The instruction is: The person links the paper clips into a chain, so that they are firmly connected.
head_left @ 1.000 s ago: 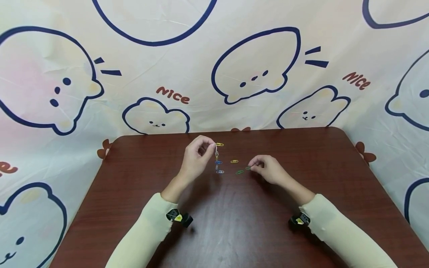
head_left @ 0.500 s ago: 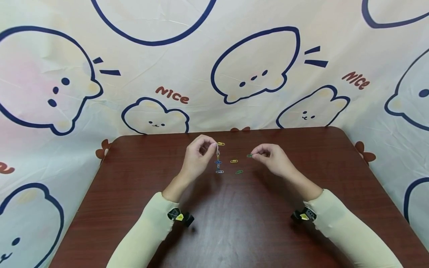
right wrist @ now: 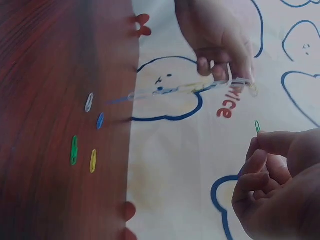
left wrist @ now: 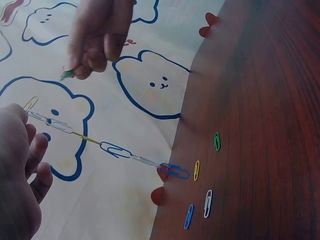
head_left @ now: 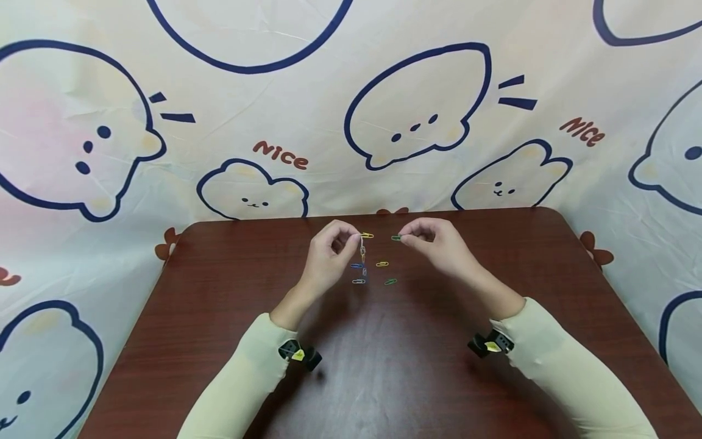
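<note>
The right hand (head_left: 439,247) has come up and inward: a second ago it was low over the table (head_left: 362,378), and now it is about level with the left hand (head_left: 331,253) — near it, but apart. Its thumb and fingers pinch a green paper clip (right wrist: 257,127), which has risen along with it. The left hand has shifted slightly to the right, pinching the upper end of a hanging chain of paper clips (left wrist: 87,137); a yellow clip (head_left: 367,235) sticks out at that end. The chain now hangs just right of the loose blue clip (head_left: 357,265) and white clip (head_left: 359,281), which it overlapped before. Those two, and the loose yellow clip (head_left: 382,264) and second green clip (head_left: 390,281), lie unmoved on the table.
</note>
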`<state>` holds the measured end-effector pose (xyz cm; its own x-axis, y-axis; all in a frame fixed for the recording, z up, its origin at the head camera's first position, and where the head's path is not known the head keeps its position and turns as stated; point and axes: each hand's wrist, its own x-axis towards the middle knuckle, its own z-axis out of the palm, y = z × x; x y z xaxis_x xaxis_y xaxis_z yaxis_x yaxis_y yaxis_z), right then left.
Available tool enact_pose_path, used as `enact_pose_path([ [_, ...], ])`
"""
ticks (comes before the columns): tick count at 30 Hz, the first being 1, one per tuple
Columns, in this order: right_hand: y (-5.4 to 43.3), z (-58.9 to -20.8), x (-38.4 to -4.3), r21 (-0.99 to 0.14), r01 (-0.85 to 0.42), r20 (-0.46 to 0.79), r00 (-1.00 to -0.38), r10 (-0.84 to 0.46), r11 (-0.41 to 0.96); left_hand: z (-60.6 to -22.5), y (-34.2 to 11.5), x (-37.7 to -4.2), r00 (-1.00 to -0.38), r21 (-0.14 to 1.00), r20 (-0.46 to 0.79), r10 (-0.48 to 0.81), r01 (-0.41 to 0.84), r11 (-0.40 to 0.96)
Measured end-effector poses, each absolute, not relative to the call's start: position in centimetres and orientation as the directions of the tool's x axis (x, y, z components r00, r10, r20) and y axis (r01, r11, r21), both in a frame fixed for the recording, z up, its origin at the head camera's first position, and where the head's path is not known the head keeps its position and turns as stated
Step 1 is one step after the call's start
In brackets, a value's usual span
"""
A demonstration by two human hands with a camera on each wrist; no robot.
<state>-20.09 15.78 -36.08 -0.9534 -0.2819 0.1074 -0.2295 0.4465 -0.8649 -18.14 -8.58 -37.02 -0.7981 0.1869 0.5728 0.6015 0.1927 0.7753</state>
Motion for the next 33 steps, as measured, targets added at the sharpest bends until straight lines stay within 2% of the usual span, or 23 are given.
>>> enact_pose_path([
  [18,12.5,-34.3,-20.1,-0.882,-0.273,0.155,-0.938,-0.311,0.384,-36.8,-8.1,-18.2,-0.79,0.767,0.58,0.198,0.611,0.194],
  [25,12.0,-34.3,-20.1,-0.883,-0.25,0.138,-0.947,-0.29,0.397,-39.9,-8.3,-20.4,-0.77,0.742,0.601,0.213,0.637,0.21],
  [33,12.2,-34.3,-19.9,-0.874,-0.248,0.139,-0.952,-0.273,0.418,-39.8,-8.1,-20.4,-0.765,0.733,0.607,0.214,0.644,0.22],
])
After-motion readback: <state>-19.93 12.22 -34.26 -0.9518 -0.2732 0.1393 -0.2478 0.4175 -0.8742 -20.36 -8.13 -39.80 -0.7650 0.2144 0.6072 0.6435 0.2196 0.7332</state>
